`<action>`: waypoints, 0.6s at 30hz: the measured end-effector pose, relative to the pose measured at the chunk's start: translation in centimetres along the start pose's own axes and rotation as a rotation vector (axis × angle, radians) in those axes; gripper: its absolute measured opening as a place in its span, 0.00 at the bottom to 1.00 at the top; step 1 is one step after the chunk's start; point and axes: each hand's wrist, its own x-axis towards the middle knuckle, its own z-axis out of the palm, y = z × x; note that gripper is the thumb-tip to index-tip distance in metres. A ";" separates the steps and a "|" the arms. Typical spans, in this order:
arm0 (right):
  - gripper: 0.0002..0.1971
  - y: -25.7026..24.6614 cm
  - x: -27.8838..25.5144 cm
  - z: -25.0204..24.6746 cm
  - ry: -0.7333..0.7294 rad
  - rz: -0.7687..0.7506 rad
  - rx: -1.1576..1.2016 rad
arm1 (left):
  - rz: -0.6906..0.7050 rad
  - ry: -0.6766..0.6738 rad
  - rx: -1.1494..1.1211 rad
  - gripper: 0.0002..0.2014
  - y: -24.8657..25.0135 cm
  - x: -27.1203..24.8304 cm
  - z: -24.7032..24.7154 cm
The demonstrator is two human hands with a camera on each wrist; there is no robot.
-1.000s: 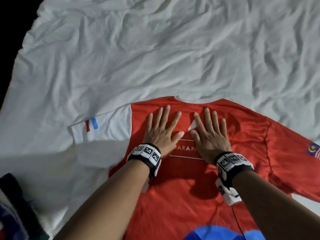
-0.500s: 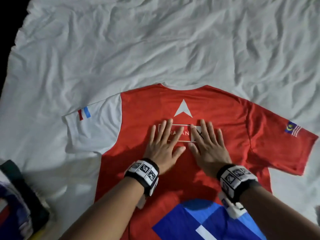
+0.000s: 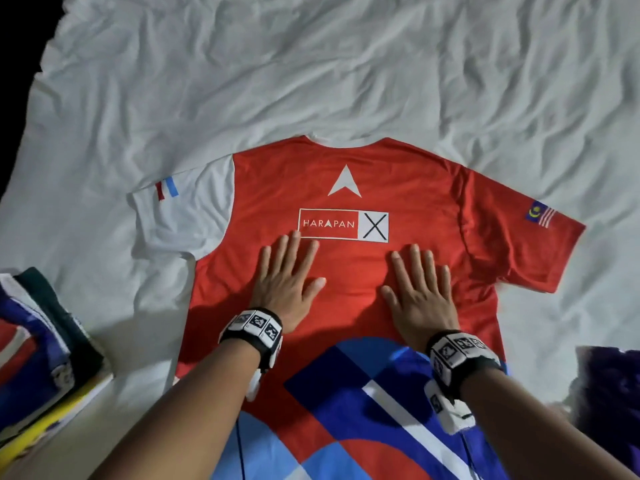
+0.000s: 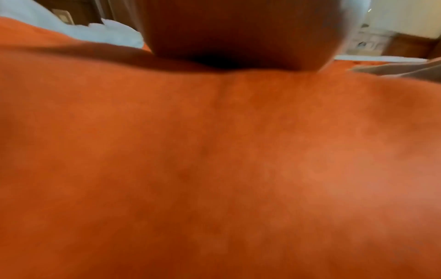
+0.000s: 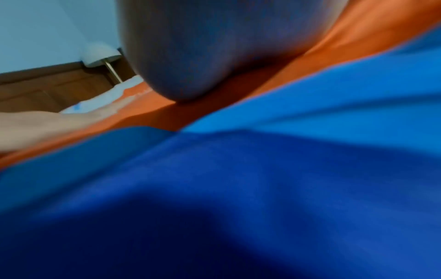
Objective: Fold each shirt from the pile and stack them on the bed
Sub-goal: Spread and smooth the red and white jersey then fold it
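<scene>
- The red shirt [image 3: 346,174] lies spread flat, printed side up, in the middle of the frame on the white bed sheet [image 3: 311,64], collar toward the top, both sleeves out to the sides
- The left hand [image 3: 287,285] and the right hand [image 3: 420,292] press palm-down on the red cloth just below the printed logo box, fingers straight and slightly fanned, holding nothing
- Likely risk: the cloth looks thin and slick, so flat palms sliding over it could drag the shirt along the sheet or push up a ridge instead of smoothing it
- The sheet is heavily creased, and those creases may print through, leaving the fold lines crooked
- The white sleeve [image 3: 180,216] at left centre already puckers near its seam; folding it as it lies would probably trap that wrinkle
- A stack of folded shirts [image 3: 38,348] sits at the lower left edge, near the hem side, and a wide sweep of the left arm could knock it askew
</scene>
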 end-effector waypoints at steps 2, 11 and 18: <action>0.35 1.8 -0.8 0.3 0.007 0.134 0.044 | -0.150 0.013 -0.003 0.37 -0.5 -0.6 0.1; 0.20 8.5 3.8 -7.7 0.398 0.081 0.206 | -0.007 0.154 -0.357 0.11 13.5 3.5 -5.4; 0.15 14.6 12.1 -13.0 0.194 0.133 0.171 | -0.018 -0.250 -0.510 0.17 24.9 6.5 -7.1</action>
